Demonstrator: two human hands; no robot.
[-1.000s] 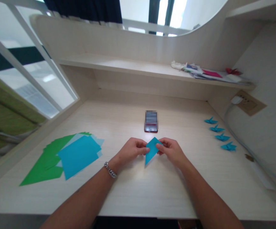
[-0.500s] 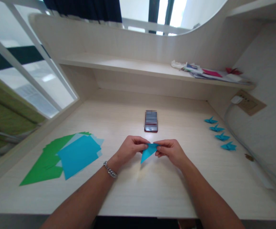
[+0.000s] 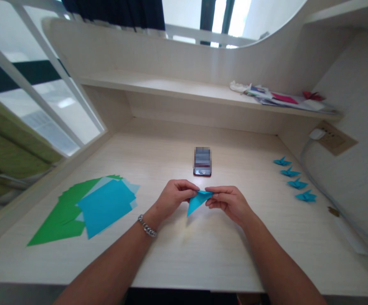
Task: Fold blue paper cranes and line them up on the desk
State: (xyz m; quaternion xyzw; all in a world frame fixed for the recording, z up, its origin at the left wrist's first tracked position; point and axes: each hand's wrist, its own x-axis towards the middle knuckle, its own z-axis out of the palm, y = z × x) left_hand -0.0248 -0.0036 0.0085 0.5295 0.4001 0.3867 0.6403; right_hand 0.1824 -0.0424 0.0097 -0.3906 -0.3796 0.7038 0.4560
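Note:
Between my two hands is a small piece of folded blue paper (image 3: 197,203), its pointed end hanging down toward me. My left hand (image 3: 178,192) pinches its upper left corner with thumb and fingers. On the other side, my right hand (image 3: 227,199) grips the upper right edge, thumb and index finger closed on it. A fold along the top edge stands slightly apart. Both hands are just above the desk (image 3: 171,254). Several blue paper cranes (image 3: 297,183) stand in a row at the right.
Blue paper sheets (image 3: 107,207) lie over green sheets (image 3: 59,216) at the left. A phone (image 3: 202,161) lies beyond my hands. Papers (image 3: 282,98) rest on the shelf (image 3: 171,87). A cable (image 3: 319,199) runs from a plug (image 3: 317,134) along the right wall.
The top edge of the folded paper has parted slightly, and my right fingers have shifted a little on it. The rest of the desk looks the same.

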